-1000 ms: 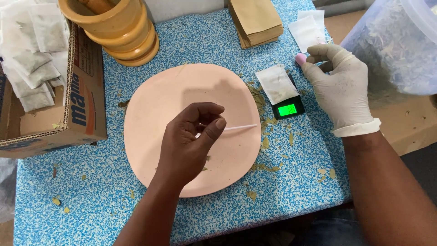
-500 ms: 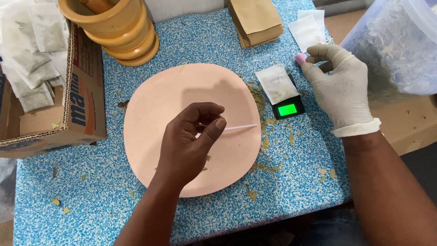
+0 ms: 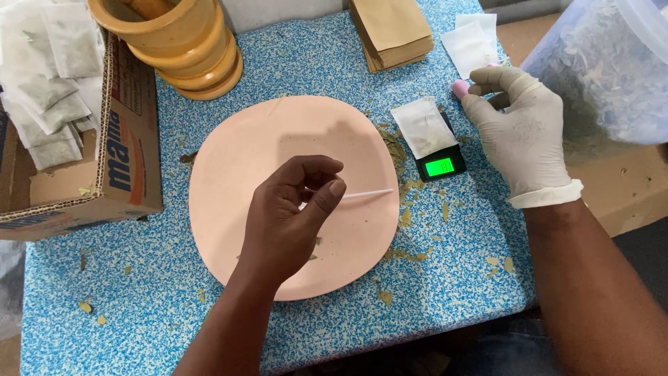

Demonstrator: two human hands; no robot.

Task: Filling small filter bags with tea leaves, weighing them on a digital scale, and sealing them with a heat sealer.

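Pinched between the thumb and forefinger of the bare left hand (image 3: 292, 216), a thin white stick (image 3: 367, 194) pokes out to the right over a round pink plate (image 3: 243, 146); the grip is closed on its near end. It looks very light and a little bendy, so it is probably best held close to the end, with a soft pinch. The gloved right hand (image 3: 518, 136) sits just right of a small black pocket scale (image 3: 440, 163), its fingers curled shut on a small pink thing (image 3: 460, 87) at the fingertips. A white sachet (image 3: 423, 127) lies on the scale. The table (image 3: 139, 306) has a speckled blue top scattered with bits of dried leaf. A cardboard box (image 3: 118, 167) of white sachets stands at the left, stacked yellow bowls (image 3: 188, 56) behind the plate, brown paper bags (image 3: 393, 31) at the back, and a clear tub (image 3: 605, 76) of dried leaves at the right.
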